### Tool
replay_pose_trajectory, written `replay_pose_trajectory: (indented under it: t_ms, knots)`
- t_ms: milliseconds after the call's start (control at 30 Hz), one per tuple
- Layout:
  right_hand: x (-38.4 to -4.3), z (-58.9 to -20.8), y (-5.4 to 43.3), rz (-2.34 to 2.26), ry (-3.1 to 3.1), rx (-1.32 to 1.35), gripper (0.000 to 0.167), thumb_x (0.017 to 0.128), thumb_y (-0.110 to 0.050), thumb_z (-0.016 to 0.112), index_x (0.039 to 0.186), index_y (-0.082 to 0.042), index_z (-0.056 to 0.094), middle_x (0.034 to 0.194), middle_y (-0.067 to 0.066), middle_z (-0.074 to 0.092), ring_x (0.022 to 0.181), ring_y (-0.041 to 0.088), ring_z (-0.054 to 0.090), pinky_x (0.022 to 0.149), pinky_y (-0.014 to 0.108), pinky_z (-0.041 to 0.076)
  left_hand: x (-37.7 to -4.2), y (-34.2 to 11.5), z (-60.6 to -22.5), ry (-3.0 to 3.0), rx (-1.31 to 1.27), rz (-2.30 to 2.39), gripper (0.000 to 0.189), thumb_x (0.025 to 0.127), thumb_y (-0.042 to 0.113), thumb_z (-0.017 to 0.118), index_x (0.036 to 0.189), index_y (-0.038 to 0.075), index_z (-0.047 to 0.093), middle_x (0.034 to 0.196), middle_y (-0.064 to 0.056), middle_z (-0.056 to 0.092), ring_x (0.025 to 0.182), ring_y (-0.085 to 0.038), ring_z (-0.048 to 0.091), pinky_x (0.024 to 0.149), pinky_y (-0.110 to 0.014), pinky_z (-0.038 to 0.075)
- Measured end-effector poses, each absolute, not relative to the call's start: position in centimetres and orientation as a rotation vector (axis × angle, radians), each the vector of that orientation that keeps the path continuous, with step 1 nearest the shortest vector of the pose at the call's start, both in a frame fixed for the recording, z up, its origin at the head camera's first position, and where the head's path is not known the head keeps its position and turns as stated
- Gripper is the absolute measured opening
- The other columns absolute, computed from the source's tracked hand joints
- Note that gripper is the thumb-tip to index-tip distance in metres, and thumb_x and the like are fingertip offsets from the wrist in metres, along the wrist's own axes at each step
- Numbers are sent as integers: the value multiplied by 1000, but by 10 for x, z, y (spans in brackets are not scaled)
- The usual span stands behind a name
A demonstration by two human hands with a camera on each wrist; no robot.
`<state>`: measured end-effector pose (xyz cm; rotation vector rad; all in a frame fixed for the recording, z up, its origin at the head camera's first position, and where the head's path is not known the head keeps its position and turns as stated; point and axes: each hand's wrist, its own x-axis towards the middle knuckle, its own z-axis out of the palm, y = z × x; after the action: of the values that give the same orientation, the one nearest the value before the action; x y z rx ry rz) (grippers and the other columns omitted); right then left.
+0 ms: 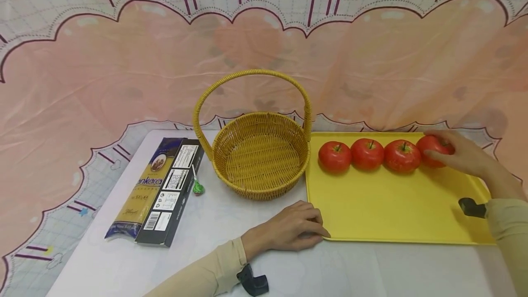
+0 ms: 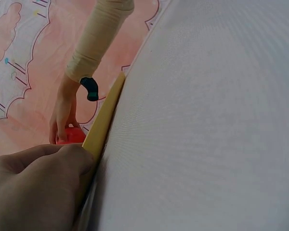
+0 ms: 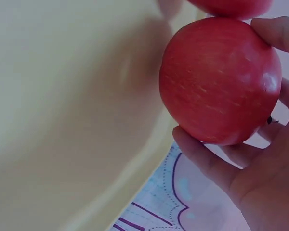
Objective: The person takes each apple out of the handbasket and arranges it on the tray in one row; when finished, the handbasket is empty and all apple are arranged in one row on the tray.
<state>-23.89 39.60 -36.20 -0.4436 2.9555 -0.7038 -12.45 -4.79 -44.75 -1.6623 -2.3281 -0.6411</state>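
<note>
My right hand grips a red apple at the right end of a row on the yellow tray. In the right wrist view, thumb and fingers spread around its sides. Three more red apples, among them the nearest one, line the tray's back edge to the left. My left hand rests at the tray's front left corner, its fingertips touching the rim. The left wrist view has that hand against the tray's yellow edge, its fingertips hidden.
A wicker basket with a tall handle stands left of the tray. Further left lie a gold-and-blue pasta packet, a black box with white labels and a green lollipop. A patterned cloth hangs behind the table.
</note>
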Motion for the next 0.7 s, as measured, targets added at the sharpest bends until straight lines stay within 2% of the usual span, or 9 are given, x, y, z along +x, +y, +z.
replay_pose_trajectory:
  t_ms: [233,467,700]
  knots:
    - [-244,-369,400,-673,2920,-507,61,87,-26,66,137,-3,40,126,32,41,106,50,42,82,69,35,-124,-49,-446,-2324,-1673,-645,20,94,29,55,105,29,71,93,12,57,88,-2,48,91,-19,37]
    - [-249,-370,400,-743,2880,-496,69,87,-25,67,143,-4,32,133,33,35,112,51,37,87,70,31,-125,-51,-443,-2313,-1669,-614,19,94,27,56,104,30,71,92,13,56,88,-1,48,90,-19,38]
    - [-247,-375,403,-804,2844,-474,69,87,-23,67,140,-1,30,133,33,29,113,51,32,87,69,30,-122,-51,-444,-2338,-1653,-695,18,93,26,57,104,28,72,96,11,58,91,-2,49,90,-17,38]
